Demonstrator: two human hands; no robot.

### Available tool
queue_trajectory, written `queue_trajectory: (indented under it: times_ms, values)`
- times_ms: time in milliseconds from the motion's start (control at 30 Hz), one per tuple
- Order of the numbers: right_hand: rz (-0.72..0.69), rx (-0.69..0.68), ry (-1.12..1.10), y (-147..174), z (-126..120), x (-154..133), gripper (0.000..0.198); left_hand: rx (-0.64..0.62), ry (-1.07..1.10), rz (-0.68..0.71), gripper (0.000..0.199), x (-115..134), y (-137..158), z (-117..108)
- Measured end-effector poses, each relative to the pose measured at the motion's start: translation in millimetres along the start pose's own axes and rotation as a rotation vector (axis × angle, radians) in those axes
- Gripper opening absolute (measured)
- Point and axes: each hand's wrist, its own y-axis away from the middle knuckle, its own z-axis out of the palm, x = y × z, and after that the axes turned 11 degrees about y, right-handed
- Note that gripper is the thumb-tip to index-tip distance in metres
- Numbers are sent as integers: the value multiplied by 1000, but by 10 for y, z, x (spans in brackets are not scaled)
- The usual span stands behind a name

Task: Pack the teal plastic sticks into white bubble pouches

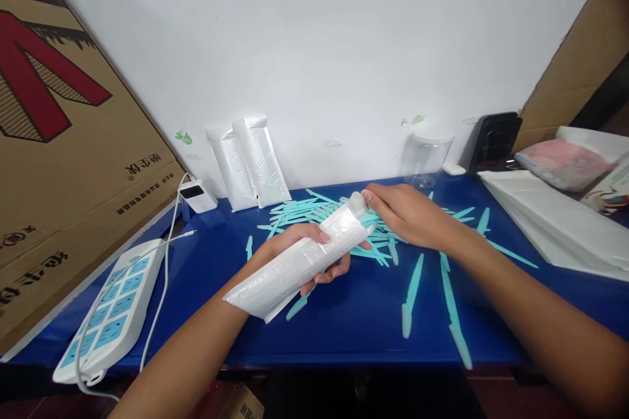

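A white bubble mailer [304, 262] lies slanted across my left hand [314, 252], whose thumb is on top and fingers curl underneath. The mailer's open end points up and to the right. At that opening, my right hand [400, 209] is closed with its thumb and fingertips by the flap [358, 201]. Turquoise eyebrow razors [369, 218] show between my right fingers and the mailer's mouth; how many is hidden. Behind and beneath my hands spreads a loose pile of the same razors [297, 209]. Single razors [413, 294] lie nearer the table's front edge.
Two bubble mailers [260, 163] lean on the wall. A power strip [118, 308] with a white cable and a small white device [197, 196] are at left, beside a large carton [73, 144]. A clear jar [427, 160] and stacked white mailers [555, 216] are on the right of the blue table [354, 334].
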Motion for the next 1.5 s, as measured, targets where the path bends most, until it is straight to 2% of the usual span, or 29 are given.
queue_trajectory:
  times_ms: [100,267,367,467,633,833,933,1033,1200,1233,1300,1433,1500]
  values:
    - [14,68,106,3,34,-44,38,-4,0,-13,73,-9,-17,-2]
    - [7,149,161,19,42,-27,31,-15,-3,2,73,-11,-34,-12]
    - [-41,186,204,32,52,-79,25,-43,2,-15,73,-10,-60,-44]
    - [-137,259,238,42,66,-168,31,-59,-2,1,71,-9,-80,-87]
    - [-281,393,141,47,130,-271,37,-60,-4,19,60,-18,-94,-144]
    - [-318,330,-21,61,250,-296,21,-91,13,-3,54,-32,-124,-117]
    - [-310,363,-167,88,250,-297,26,-72,1,54,55,-22,-116,-48]
    - [-268,536,-304,100,210,-299,30,-31,-10,100,62,-9,-101,22]
    - [-66,1048,-270,43,84,-235,12,2,-43,144,78,60,-38,128]
    - [-8,1102,-247,26,60,-213,11,8,-57,170,80,90,1,156]
    - [85,1127,-225,-3,25,-173,11,22,-103,281,83,165,121,219]
    - [113,1010,-164,-34,24,-135,12,55,-214,678,78,350,483,315]
    - [78,934,-138,-37,50,-132,14,122,-259,811,77,431,645,323]
